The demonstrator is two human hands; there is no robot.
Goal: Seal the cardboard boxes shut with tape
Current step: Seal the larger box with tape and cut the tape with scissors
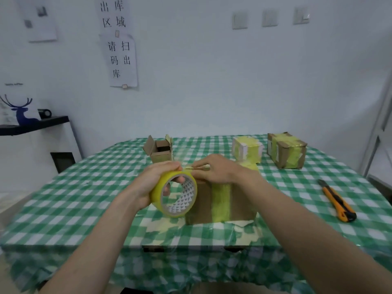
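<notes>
While left hand (156, 183) grips tape roll (174, 195) — yellow, patterned core.

A yellow tape roll (174, 193) stands on edge, held beside a closed brown cardboard box (220, 203) banded with yellow tape. Behind stand an open box (159, 153) and two taped boxes (247, 148) (286, 150).

Count on the worktop (84, 187)

Four cardboard boxes (220, 200) (one open (159, 153), three taped), one yellow tape roll (176, 194), one orange utility knife (337, 200), two hands (152, 183).
</notes>
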